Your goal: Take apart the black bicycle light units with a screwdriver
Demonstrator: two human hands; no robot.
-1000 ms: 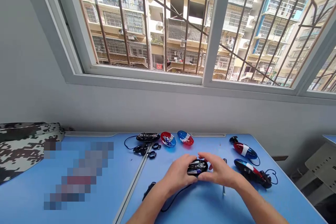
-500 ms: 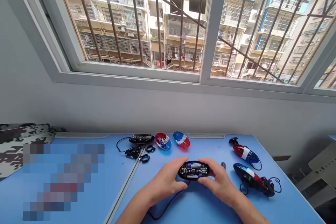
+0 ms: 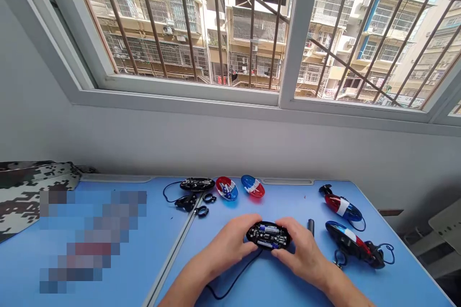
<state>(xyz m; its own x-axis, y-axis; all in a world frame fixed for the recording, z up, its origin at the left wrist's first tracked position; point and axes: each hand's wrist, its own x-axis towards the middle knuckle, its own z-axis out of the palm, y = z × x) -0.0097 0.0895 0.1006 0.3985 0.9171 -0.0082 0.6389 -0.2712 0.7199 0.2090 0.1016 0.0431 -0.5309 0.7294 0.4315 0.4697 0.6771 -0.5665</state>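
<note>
L hand (image 3: pixel 226 244) & R hand (image 3: pixel 302 249), both bare, held a black oval plastic housing (image 3: pixel 268 236) between them, open face up, w/ a dark circuit board & blue-and-silver batteries showing. It sat just above a blue tabletop (image 3: pixel 288 283), tho can't tell if it touched. L fingers (image 3: pixel 250 228) were curled closed round its left end & R fingers (image 3: pixel 285 226) round its right end, firmly on it, not spread wide; how far they wrapped underneath was hidden. A thin black cable (image 3: pixel 230 282) ran from beneath the housing, below the L fingers, toward the near table edge. Just past the R fingertips stood a small black cylinder (image 3: pixel 310 227), w/ two bullet-shaped red, white & blue lights (image 3: pixel 340 206) (image 3: pixel 351 244) further right. Ahead of the fingers lay a red-and-blue clear half shell (image 3: pixel 226 188), a blue-and-red half shell (image 3: pixel 252 186) & a black oval shell (image 3: pixel 197 184). Best approach, IMO: grip by the rim, keep it level, pads off the board & batts, cable slack.
</note>
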